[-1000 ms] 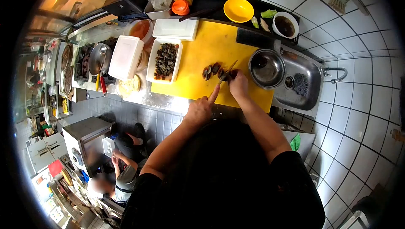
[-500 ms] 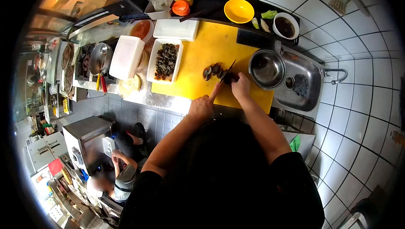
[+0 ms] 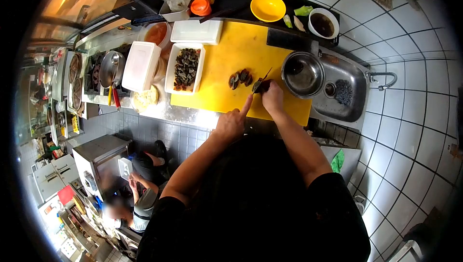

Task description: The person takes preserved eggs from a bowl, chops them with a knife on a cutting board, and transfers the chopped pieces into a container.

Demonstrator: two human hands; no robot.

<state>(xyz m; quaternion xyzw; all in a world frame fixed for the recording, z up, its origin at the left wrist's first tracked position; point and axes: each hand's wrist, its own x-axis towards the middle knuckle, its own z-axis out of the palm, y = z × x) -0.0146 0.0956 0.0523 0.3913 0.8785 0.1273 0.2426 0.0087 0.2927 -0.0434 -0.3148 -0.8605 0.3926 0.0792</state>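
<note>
My left hand (image 3: 230, 124) is closed around the handle end of a knife (image 3: 266, 75), its index finger stretched along toward the blade. The blade points away to the upper right, beside my right hand (image 3: 272, 97). My right hand curls over a dark piece of food (image 3: 264, 86), which looks like century egg and is mostly hidden by the fingers and blade. Several cut dark, amber-edged pieces (image 3: 240, 78) lie just left of the blade on the yellow cutting board (image 3: 226, 49). A white tub (image 3: 170, 76) of similar dark chunks stands at the board's left.
A steel bowl (image 3: 317, 84) sits at the edge of the sink (image 3: 357, 109) on the right. Behind the board are a yellow bowl (image 3: 268, 7) and a white bowl (image 3: 312, 13) of dark liquid. Pans (image 3: 113, 69) rest on the stove. Another person (image 3: 144, 199) is at lower left.
The knife has shifted away from the cut pieces, leaving a gap, and its blade has tilted. My right hand stays close beside it. The whole view has shifted slightly.
</note>
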